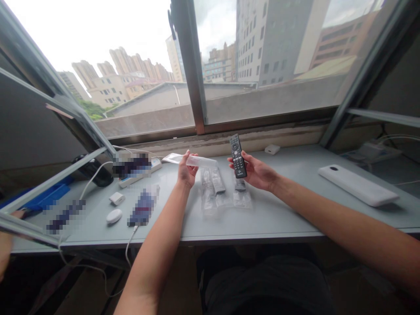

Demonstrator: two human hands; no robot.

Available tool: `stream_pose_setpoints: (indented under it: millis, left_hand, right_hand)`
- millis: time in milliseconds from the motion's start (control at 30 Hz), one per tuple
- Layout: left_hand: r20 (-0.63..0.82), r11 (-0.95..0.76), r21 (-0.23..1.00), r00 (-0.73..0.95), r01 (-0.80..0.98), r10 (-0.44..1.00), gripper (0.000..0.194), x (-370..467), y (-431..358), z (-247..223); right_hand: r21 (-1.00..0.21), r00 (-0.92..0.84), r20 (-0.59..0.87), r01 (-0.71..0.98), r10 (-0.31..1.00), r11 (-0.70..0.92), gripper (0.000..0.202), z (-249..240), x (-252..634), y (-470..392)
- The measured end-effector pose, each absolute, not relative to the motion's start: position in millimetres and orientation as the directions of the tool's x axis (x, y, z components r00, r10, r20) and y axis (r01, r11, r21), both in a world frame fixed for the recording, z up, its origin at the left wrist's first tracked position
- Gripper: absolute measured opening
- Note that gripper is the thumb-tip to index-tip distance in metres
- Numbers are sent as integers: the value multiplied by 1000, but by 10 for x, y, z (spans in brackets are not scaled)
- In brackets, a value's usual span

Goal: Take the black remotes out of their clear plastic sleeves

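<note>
My right hand (pixel 257 172) is closed around a black remote control (pixel 236 155), held upright with its buttons towards me. In my left hand (pixel 188 169) is a clear plastic bag (pixel 205 162), pinched between thumb and fingers and stretching out to both sides. It looks flat. On the table just below my hands lie remote controls in clear bags (pixel 217 181), partly covered by the bag I hold. Another bagged item (pixel 241 199) sits under the remote, its upper part hidden behind it.
A white oblong device (pixel 357 185) lies at the right. To the left are a white power strip (pixel 141 173), a white adapter (pixel 117 198), a white round-edged case (pixel 114 216), a blurred phone (pixel 143 208) and cables. A dark bottle (pixel 95 171) and another person's arm (pixel 5 247) are farther left.
</note>
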State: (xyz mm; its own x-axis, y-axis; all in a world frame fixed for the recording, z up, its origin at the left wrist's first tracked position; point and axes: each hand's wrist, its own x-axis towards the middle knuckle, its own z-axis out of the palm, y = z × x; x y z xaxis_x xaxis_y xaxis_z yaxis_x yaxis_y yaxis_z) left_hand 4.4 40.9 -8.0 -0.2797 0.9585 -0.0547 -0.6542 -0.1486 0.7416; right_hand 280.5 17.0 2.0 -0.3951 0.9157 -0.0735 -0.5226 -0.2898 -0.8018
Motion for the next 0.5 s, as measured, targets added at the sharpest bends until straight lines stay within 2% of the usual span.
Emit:
stream_pose_setpoints:
  millis: [167, 500]
  left_hand:
    - [-50, -153, 742, -281, -653, 958, 23, 45, 416, -89]
    - [-78, -116, 762, -268, -638, 960, 24, 43, 386, -44]
  right_hand:
    - [-853, -374, 71, -503, 925, -138, 12, -63, 2813, 206]
    - [-854, -381, 215, -521, 899, -16, 28, -86, 2794, 136]
